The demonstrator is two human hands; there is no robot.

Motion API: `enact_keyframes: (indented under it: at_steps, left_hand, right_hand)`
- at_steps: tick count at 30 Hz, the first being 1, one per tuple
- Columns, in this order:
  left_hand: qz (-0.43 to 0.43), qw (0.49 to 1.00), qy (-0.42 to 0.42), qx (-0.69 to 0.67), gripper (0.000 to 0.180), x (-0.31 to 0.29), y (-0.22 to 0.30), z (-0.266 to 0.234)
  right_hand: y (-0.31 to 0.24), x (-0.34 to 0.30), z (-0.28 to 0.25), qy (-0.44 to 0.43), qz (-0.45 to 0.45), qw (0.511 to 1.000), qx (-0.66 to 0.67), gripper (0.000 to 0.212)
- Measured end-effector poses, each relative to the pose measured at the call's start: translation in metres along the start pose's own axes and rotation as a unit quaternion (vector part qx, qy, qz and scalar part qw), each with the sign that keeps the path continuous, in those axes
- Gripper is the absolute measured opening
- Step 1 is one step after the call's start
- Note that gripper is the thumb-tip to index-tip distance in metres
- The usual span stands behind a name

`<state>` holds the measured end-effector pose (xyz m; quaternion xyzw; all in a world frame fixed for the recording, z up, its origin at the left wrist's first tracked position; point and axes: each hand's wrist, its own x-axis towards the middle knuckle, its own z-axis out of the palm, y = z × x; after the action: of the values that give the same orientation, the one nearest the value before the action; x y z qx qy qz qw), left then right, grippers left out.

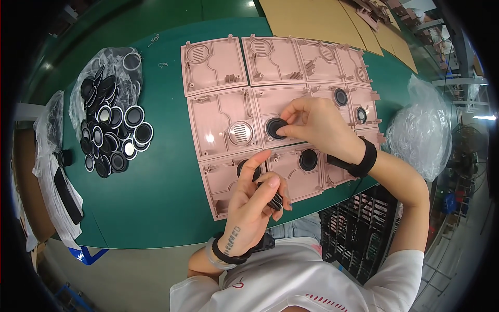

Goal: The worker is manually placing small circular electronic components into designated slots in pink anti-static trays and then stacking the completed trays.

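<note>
My right hand (318,126) pinches the edge of a black round speaker-like disc (273,128) with thumb and fingertips. That disc is at the round seat of a pink plastic panel in the middle row. Lower down, my left hand (253,205) curls round several stacked black discs (277,200), its index finger stretched out. Other black discs sit on the panels: one (308,159) below my right hand, one (340,97) beyond it, and one (361,115) at the right. Another disc (244,169) is partly covered by my left fingers. A neighbouring panel (208,125) shows a bare slotted round grille (240,133).
Left on the green table (161,208), loose discs (117,132) spill from a clear plastic bag (132,52). More panels (215,67) form the far row. A bundled clear bag (418,127) lies at the right, cardboard (317,21) at the far side. A black crate (358,223) stands below the near edge.
</note>
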<state>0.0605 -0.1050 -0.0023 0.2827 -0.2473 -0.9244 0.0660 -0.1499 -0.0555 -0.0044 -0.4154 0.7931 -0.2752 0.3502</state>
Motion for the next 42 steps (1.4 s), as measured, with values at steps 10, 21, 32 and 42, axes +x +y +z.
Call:
enact_keyframes:
  at_steps: [10, 21, 32, 42]
  left_hand:
    - [0.002, 1.000, -0.007, -0.006, 0.045, -0.001, 0.001, -0.001]
    - [0.006, 1.000, -0.010, -0.011, 0.040, 0.000, 0.001, -0.002]
    - [0.018, 0.999, -0.013, -0.033, 0.031, 0.003, -0.001, -0.004]
    - [0.069, 0.993, -0.017, -0.091, 0.027, 0.004, -0.009, -0.004]
  right_hand:
    - [-0.002, 0.007, -0.008, 0.023, -0.050, 0.998, -0.034, 0.034]
    - [-0.017, 0.020, -0.013, -0.045, -0.093, 0.974, -0.201, 0.041]
    - [-0.014, 0.038, -0.015, -0.089, -0.059, 0.962, -0.251, 0.038]
    - [-0.015, 0.035, -0.017, -0.084, -0.105, 0.956, -0.261, 0.039]
